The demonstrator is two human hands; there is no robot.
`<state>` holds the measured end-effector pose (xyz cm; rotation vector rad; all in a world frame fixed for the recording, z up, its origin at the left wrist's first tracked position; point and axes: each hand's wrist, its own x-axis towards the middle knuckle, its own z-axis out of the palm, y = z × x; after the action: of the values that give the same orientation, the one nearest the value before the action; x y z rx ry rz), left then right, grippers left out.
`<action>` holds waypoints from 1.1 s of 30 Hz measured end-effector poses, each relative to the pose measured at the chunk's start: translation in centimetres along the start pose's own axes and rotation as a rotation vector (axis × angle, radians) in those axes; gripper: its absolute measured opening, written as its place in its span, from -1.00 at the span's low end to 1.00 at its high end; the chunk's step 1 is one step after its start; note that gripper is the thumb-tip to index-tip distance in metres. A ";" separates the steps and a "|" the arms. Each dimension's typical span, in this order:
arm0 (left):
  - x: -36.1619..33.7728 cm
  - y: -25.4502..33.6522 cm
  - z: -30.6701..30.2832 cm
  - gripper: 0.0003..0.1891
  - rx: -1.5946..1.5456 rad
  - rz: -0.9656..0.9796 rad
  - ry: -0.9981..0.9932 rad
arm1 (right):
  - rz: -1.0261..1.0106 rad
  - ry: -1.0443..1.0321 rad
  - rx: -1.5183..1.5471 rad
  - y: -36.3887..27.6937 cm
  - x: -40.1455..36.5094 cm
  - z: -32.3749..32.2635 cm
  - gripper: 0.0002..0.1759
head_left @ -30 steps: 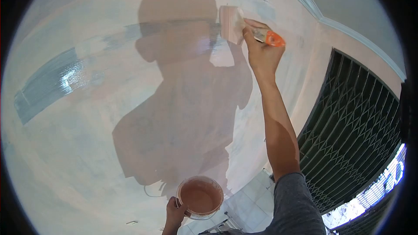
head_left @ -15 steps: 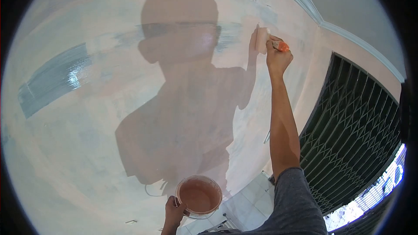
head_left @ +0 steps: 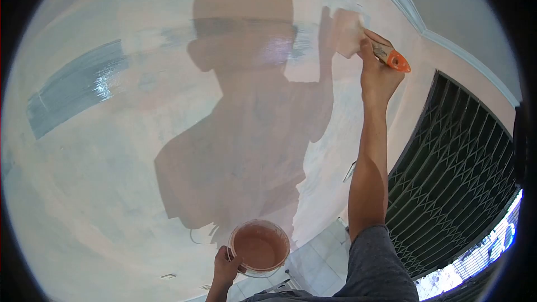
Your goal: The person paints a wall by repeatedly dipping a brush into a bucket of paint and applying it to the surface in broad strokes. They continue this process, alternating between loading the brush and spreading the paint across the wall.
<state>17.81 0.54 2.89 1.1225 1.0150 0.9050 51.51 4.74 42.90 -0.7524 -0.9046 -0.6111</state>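
My right hand is closed around a paintbrush with a pale wooden handle and an orange end. The brush head points left, at the upper right of the wall, beside a damp pink patch; my fingers partly cover it. Low in the view, my left hand grips the rim of a small bucket on its left side. Pinkish-brown paint fills part of the bucket, and a thin wire handle hangs below it.
A shadow of a person covers the middle of the pale wall. To the left is a shiny grey-blue patch. A ceiling moulding runs along the upper right. On the right stands a dark folding metal gate, and floor tiles show below.
My right hand has turned and shifted right and slightly up, so more of the brush handle shows. The pink patch beside the brush looks larger. The bucket in my left hand has barely moved.
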 end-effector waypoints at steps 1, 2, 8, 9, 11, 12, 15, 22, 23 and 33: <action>-0.1 0.1 0.0 -0.79 0.000 -0.001 0.017 | -0.005 -0.006 0.002 1.0 0.6 -0.4 -0.84; 0.0 -0.2 0.0 -0.79 -0.006 0.001 0.016 | -0.031 -0.006 -0.066 3.0 1.1 -0.5 -0.84; 0.6 -0.9 -0.2 -0.78 0.039 0.012 0.018 | -0.117 -0.009 -0.258 7.9 1.1 1.0 -0.82; 0.6 -1.0 -0.3 -0.79 0.027 0.014 0.008 | -0.127 -0.007 -0.276 8.2 1.0 1.4 -0.82; 0.4 -0.8 -0.3 -0.79 0.012 0.017 0.003 | -0.119 -0.015 -0.294 7.5 0.8 2.1 -0.82; 0.2 -0.6 -0.2 -0.79 0.002 0.014 0.003 | -0.137 -0.023 -0.295 7.2 0.5 2.6 -0.81; -0.2 -0.3 -0.1 -0.80 -0.007 0.006 0.007 | -0.170 -0.069 -0.245 3.8 -1.6 4.8 -0.81; 0.1 -1.3 -0.5 -0.79 -0.018 0.024 0.000 | -0.197 -0.082 0.151 -3.8 -1.0 2.8 -0.87; -0.1 -1.2 -0.6 -0.79 -0.023 0.021 0.001 | -0.197 -0.088 0.151 -3.4 -0.4 2.1 -0.87; 0.4 -1.4 -1.1 -0.79 0.012 0.037 0.037 | -0.168 -0.013 -0.184 5.9 0.7 1.8 -0.82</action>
<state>16.95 0.88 1.29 1.1412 1.0339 0.9535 55.44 9.55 42.39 -0.8509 -0.9383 -0.8467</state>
